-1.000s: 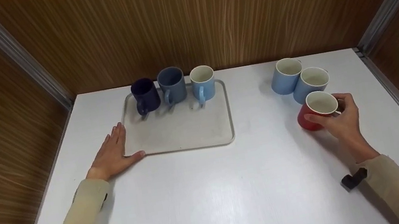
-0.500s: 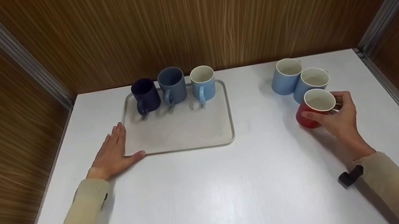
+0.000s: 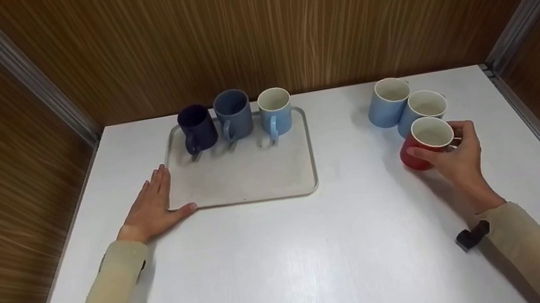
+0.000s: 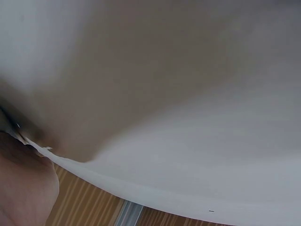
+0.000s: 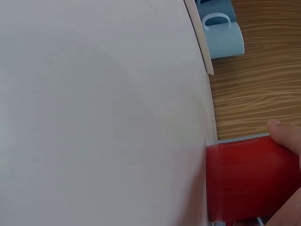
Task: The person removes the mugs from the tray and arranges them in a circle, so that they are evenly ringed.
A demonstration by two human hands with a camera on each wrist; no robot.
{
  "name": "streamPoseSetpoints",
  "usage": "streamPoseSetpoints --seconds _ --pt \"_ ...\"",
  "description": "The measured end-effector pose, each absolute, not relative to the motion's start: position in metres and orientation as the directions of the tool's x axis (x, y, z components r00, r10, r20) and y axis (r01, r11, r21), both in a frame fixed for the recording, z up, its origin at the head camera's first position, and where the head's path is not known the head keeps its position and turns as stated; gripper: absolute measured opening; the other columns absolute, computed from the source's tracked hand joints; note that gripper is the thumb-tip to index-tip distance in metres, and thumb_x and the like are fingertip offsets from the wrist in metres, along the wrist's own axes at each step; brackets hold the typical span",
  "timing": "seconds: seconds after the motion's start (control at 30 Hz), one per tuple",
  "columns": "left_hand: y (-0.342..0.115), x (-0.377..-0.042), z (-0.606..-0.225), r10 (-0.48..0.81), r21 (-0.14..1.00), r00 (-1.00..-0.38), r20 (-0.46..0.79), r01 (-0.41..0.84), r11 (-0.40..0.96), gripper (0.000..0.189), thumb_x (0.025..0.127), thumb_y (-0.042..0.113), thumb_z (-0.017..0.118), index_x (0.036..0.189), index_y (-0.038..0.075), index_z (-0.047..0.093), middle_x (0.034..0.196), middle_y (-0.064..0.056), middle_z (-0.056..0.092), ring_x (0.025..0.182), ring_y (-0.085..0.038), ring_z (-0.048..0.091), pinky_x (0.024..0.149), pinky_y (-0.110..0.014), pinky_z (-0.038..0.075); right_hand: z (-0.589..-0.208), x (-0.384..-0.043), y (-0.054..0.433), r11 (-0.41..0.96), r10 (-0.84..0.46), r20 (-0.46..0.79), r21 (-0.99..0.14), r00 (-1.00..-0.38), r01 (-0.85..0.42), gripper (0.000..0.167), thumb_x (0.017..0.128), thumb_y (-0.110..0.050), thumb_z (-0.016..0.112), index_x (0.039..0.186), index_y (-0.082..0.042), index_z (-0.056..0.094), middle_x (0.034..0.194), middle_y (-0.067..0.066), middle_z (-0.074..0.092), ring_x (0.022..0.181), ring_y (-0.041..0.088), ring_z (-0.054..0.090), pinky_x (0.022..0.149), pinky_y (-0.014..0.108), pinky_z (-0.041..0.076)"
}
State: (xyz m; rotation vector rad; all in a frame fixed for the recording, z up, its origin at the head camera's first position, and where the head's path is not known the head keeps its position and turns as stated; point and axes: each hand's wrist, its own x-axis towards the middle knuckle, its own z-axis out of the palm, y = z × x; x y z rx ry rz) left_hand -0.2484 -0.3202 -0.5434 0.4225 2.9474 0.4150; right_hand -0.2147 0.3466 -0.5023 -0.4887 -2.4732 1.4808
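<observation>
My right hand grips a red mug with a white inside, thumb across its near side and fingers at the handle. The mug stands upright, overlapping the nearer of two light blue mugs in the head view; the other light blue mug is just behind. In the right wrist view, the red mug fills the lower right corner, partly covered by the thumb. My left hand lies flat with fingers spread at the near left corner of a pale tray.
Along the tray's back edge stand a navy mug, a grey-blue mug and a light blue mug, handles toward me. Wood-grain panels close off the back and both sides of the white table.
My right hand and the red mug have shifted slightly away from me, closer to the nearer light blue mug. The left hand has stayed in place.
</observation>
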Motion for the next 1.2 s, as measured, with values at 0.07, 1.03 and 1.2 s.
streamPoseSetpoints --seconds 0.07,1.03,1.2 --pt "-0.320 -0.249 -0.543 0.293 0.285 -0.951 -0.096 0.256 0.924 0.124 0.095 0.081 0.053 0.169 -0.003 0.000 0.180 -0.020 -0.003 0.168 -0.037 -0.001 0.136 -0.055 0.005 -0.502 -0.216 0.347 0.442 0.386 0.016 -0.881 -0.922 0.170 0.101 0.083 -0.046 0.092 0.158 -0.016 0.032 0.157 0.011 0.045 0.148 0.032 0.045 0.126 0.052 0.041" --pt "-0.320 -0.247 -0.541 0.281 0.282 -0.954 -0.101 0.243 0.928 0.125 0.094 0.082 0.054 0.170 -0.002 0.001 0.180 -0.020 -0.003 0.167 -0.037 0.000 0.136 -0.055 0.006 -0.447 -0.225 0.333 0.625 0.379 0.301 -0.781 -0.875 0.003 0.085 0.086 -0.038 0.088 0.153 -0.012 0.043 0.149 0.011 0.047 0.137 0.025 0.044 0.109 0.040 0.042" --pt "-0.320 -0.249 -0.540 0.289 0.268 -0.952 -0.099 0.254 0.929 0.124 0.095 0.081 0.054 0.169 -0.003 0.002 0.180 -0.021 -0.002 0.167 -0.038 0.001 0.136 -0.054 0.006 -0.427 -0.241 0.317 0.625 0.309 0.350 -0.776 -0.884 -0.088 0.084 0.086 -0.039 0.089 0.151 -0.009 0.046 0.149 0.012 0.050 0.137 0.030 0.048 0.114 0.044 0.043"
